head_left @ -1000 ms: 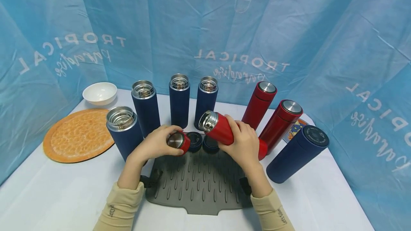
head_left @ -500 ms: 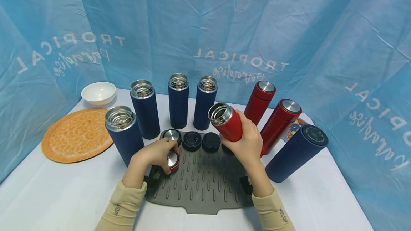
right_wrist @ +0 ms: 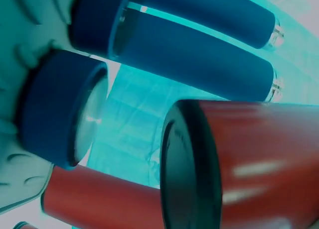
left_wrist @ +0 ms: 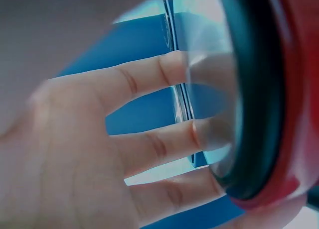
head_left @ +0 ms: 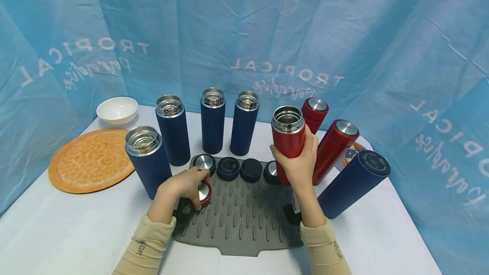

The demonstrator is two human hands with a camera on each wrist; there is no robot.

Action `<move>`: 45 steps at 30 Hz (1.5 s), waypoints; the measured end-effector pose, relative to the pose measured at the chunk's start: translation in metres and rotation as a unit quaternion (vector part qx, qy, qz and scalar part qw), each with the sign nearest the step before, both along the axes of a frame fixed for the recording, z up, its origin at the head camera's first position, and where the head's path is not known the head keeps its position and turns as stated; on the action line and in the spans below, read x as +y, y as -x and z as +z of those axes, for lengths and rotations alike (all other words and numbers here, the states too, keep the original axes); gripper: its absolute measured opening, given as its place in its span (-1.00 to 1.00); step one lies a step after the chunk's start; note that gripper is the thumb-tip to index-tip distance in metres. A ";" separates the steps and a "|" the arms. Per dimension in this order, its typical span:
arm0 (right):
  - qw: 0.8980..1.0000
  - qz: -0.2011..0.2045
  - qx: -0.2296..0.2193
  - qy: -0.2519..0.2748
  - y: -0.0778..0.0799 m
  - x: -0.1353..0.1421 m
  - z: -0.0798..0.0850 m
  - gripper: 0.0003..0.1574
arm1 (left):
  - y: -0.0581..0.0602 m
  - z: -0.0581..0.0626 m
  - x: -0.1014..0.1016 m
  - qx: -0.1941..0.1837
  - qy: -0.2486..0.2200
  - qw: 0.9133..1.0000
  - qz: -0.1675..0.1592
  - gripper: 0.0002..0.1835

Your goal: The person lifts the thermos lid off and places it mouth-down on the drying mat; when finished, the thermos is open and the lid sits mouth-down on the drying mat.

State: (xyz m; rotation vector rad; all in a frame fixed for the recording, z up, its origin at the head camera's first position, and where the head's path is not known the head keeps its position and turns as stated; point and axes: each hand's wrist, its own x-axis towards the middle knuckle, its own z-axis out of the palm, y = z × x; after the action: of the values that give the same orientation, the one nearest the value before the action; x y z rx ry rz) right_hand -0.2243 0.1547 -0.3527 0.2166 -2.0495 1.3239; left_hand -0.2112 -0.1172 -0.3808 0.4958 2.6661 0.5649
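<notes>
My left hand [head_left: 182, 186] has its fingers around a red flask lid [head_left: 204, 192] with a silver top, low over the left part of the grey mat [head_left: 240, 228]. The lid's red rim [left_wrist: 296, 154] fills the right of the left wrist view. With my right hand [head_left: 302, 162] I grip a lidless red thermos flask [head_left: 289, 141], nearly upright, its steel mouth up. Its dark base [right_wrist: 184, 169] hangs in the air in the right wrist view. Along the mat's back edge sit several dark blue lids [head_left: 251, 169], one [right_wrist: 62, 109] close to that base.
Several lidless blue flasks [head_left: 213, 126] stand behind and left of the mat. To the right are two lidded red flasks [head_left: 336, 152] and a lidded blue flask [head_left: 353, 183]. A round orange mat [head_left: 89, 162] and a white bowl [head_left: 117, 111] lie at the left.
My left hand has moved the red lid left and toward me, to the mat's left side. My right hand has shifted right and turned the red flask from tilted to nearly upright.
</notes>
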 end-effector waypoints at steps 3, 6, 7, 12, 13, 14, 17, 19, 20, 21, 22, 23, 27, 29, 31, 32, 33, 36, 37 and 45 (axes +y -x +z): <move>0.999 0.015 -0.014 0.035 0.008 0.001 0.006 -0.01 | 0.000 0.002 -0.001 -0.004 -0.010 1.000 0.005 -0.31; 0.996 0.041 -0.026 0.074 0.017 0.001 0.011 -0.01 | 0.002 0.005 -0.001 0.017 -0.020 0.999 0.021 -0.37; 0.994 0.050 -0.031 0.088 0.020 0.001 0.012 0.00 | 0.004 0.005 -0.001 0.031 -0.024 0.999 0.029 -0.39; 0.984 0.089 -0.066 0.136 0.036 -0.001 0.012 -0.03 | 0.010 0.003 0.002 0.120 -0.048 0.990 0.060 -0.44; 0.983 0.093 -0.075 0.140 0.039 -0.001 0.010 -0.04 | 0.011 0.001 0.002 0.131 -0.052 0.988 0.064 -0.45; 0.982 0.096 -0.085 0.142 0.043 -0.002 0.008 -0.05 | 0.012 0.000 0.002 0.140 -0.056 0.986 0.066 -0.47; 0.978 0.102 -0.109 0.147 0.054 -0.003 0.002 -0.05 | 0.014 -0.004 0.002 0.145 -0.063 0.985 0.072 -0.50; 0.977 0.092 -0.128 0.141 0.062 -0.005 -0.002 -0.06 | 0.016 -0.007 0.001 0.142 -0.062 0.985 0.074 -0.51; 0.977 0.087 -0.137 0.138 0.065 -0.005 -0.004 -0.06 | 0.016 -0.007 0.001 0.140 -0.060 0.986 0.074 -0.51; 0.976 0.083 -0.146 0.135 0.069 -0.005 -0.006 -0.06 | 0.017 -0.008 0.001 0.138 -0.059 0.986 0.073 -0.51; 0.976 0.077 -0.155 0.131 0.072 -0.006 -0.008 -0.07 | 0.017 -0.008 0.001 0.136 -0.059 0.986 0.072 -0.51; 0.975 0.071 -0.164 0.129 0.075 -0.006 -0.009 -0.07 | 0.017 -0.008 0.001 0.134 -0.060 0.987 0.072 -0.51; 0.970 0.069 -0.188 0.136 0.086 -0.007 -0.016 -0.06 | 0.017 -0.008 0.000 0.130 -0.066 0.987 0.069 -0.52; 0.968 0.072 -0.196 0.139 0.090 -0.008 -0.019 -0.05 | 0.017 -0.007 0.000 0.130 -0.069 0.987 0.070 -0.53; 0.966 0.077 -0.201 0.145 0.093 -0.008 -0.021 -0.03 | 0.017 -0.007 0.000 0.130 -0.070 0.986 0.071 -0.53; 0.965 0.077 -0.204 0.147 0.095 -0.009 -0.022 -0.03 | 0.018 -0.008 0.000 0.130 -0.071 0.986 0.071 -0.54; 0.964 0.076 -0.207 0.149 0.096 -0.009 -0.023 -0.03 | 0.018 -0.008 0.000 0.130 -0.071 0.986 0.071 -0.54; 0.962 0.070 -0.217 0.153 0.099 -0.011 -0.025 -0.02 | 0.018 -0.009 0.000 0.129 -0.072 0.987 0.069 -0.54; 0.961 0.067 -0.220 0.154 0.101 -0.011 -0.025 -0.01 | 0.018 -0.009 -0.001 0.129 -0.072 0.987 0.068 -0.54; 0.960 0.045 -0.238 0.142 0.106 -0.013 -0.025 0.07 | 0.019 -0.009 -0.001 0.128 -0.076 0.987 0.065 -0.57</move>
State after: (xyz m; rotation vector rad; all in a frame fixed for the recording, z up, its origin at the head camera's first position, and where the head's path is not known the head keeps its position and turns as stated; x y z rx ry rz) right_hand -0.3304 0.1416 -0.3781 -0.1561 -2.2113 1.8487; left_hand -0.2297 -0.1183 -0.3902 0.4681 2.9308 0.7947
